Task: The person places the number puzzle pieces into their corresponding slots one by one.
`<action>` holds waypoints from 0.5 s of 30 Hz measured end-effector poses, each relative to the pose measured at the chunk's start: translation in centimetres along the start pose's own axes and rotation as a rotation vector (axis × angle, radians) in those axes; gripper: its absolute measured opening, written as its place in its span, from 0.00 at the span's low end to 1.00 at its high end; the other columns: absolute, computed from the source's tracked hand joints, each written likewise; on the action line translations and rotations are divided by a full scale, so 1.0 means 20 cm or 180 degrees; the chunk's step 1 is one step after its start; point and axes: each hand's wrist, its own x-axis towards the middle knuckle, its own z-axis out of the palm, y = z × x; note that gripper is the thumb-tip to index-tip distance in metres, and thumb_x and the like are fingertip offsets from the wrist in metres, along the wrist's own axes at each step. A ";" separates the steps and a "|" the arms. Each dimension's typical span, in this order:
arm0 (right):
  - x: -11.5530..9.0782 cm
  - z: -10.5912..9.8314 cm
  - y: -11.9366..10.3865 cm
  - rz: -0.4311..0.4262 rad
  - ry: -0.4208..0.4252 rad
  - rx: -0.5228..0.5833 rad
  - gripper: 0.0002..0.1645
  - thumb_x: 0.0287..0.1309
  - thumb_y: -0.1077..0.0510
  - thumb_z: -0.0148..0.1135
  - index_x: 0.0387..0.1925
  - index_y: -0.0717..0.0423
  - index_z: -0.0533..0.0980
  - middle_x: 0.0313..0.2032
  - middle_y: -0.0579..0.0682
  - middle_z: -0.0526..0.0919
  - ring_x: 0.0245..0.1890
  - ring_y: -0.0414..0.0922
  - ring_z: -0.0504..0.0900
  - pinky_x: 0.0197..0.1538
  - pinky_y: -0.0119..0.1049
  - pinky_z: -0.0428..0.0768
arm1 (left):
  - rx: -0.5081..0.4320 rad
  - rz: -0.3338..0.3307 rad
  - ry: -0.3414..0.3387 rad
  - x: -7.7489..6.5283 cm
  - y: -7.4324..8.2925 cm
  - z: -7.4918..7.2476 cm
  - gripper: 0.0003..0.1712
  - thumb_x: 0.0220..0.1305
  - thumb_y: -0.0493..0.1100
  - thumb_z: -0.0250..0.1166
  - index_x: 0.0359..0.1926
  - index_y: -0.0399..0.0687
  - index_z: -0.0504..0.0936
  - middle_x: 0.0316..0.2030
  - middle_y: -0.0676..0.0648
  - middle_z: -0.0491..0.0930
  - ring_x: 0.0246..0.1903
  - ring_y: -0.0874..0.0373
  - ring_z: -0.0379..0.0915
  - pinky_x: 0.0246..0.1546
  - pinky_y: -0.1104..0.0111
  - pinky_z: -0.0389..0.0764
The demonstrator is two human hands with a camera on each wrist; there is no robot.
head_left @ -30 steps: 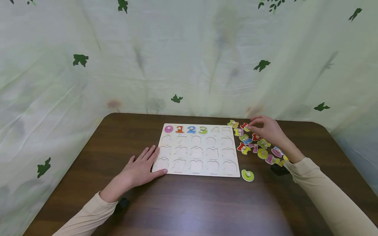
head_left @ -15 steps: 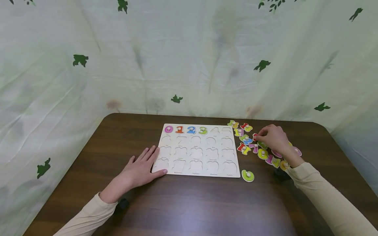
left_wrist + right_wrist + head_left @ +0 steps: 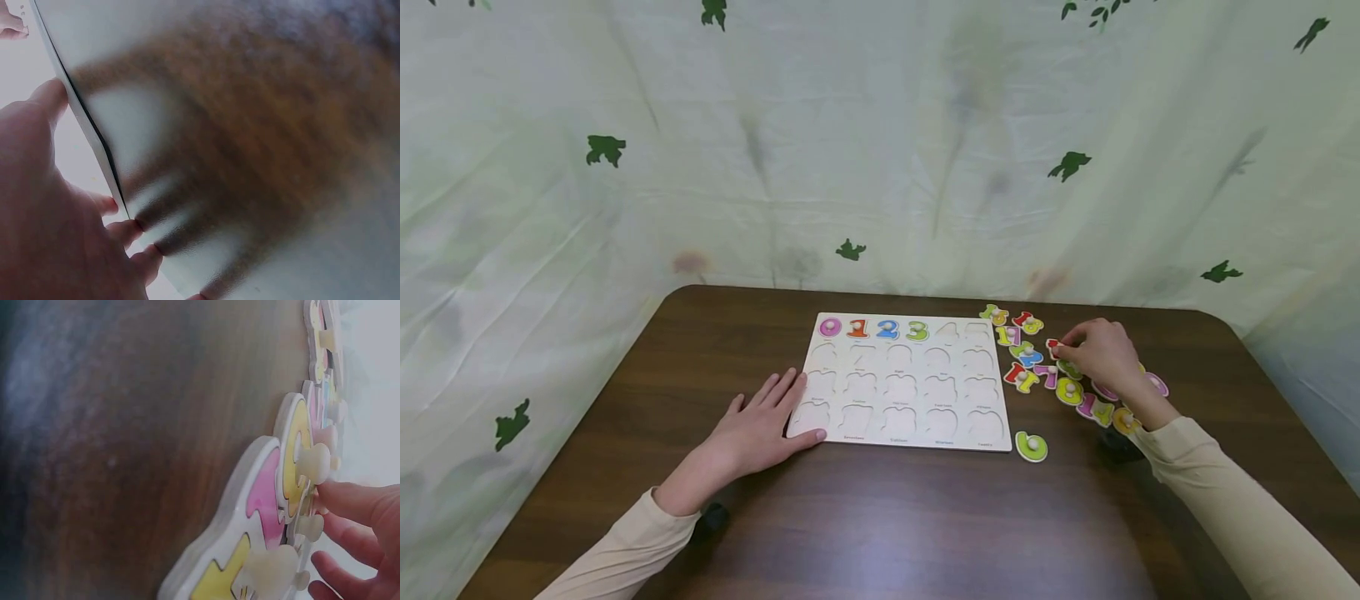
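Observation:
My left hand lies with straight, spread fingers on the left edge of a white number puzzle board. In the left wrist view, its fingertips overlap the board's edge. The pieces 0, 1, 2 and 3 sit in the board's top row beside outlined recesses. My right hand is over the loose pieces right of the board, thumb and fingers pinching a red number piece, partly hidden by the fingers. The right wrist view shows the thumb close to knobbed pieces, including a pink and yellow one.
Several colourful number pieces with knobs lie clustered around the right hand, among them a red and yellow 11. A single green piece lies off the board's near right corner. A pale leaf-patterned curtain stands behind the brown table.
My right hand has moved from the far pieces toward me and slightly right, down to the red piece, and is almost still in the last half second. The left hand stays put.

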 end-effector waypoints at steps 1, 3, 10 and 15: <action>0.00 0.00 0.00 -0.0001 0.0000 0.0019 0.14 0.58 0.53 0.69 0.35 0.62 0.86 0.38 0.59 0.83 0.31 0.53 0.72 0.27 0.41 0.69 | -0.0007 -0.0006 -0.0003 0.00 0.00 0.00 0.58 0.61 0.78 0.49 0.78 0.47 0.48 0.77 0.41 0.44 0.74 0.40 0.41 0.62 0.32 0.47; 0.00 0.00 0.00 -0.0055 -0.0007 0.0034 0.13 0.59 0.54 0.69 0.35 0.63 0.85 0.38 0.60 0.83 0.32 0.53 0.73 0.28 0.42 0.69 | -0.0016 -0.0015 -0.0011 0.00 -0.01 0.01 0.58 0.61 0.78 0.50 0.78 0.47 0.48 0.77 0.41 0.44 0.74 0.40 0.41 0.63 0.32 0.47; 0.03 0.01 -0.02 -0.0389 -0.0039 0.0090 0.10 0.61 0.61 0.65 0.41 0.65 0.83 0.50 0.68 0.78 0.57 0.68 0.66 0.58 0.63 0.63 | -0.0024 -0.0029 0.0021 0.02 -0.04 0.05 0.61 0.58 0.82 0.48 0.78 0.49 0.47 0.77 0.43 0.42 0.75 0.42 0.39 0.63 0.32 0.46; 0.06 0.02 -0.09 -0.0516 -0.0090 0.0197 0.10 0.63 0.63 0.63 0.43 0.64 0.82 0.55 0.68 0.73 0.60 0.69 0.62 0.62 0.64 0.58 | 0.0006 -0.0029 0.0049 0.04 -0.05 0.07 0.61 0.57 0.83 0.46 0.79 0.50 0.46 0.77 0.44 0.42 0.75 0.43 0.39 0.63 0.32 0.46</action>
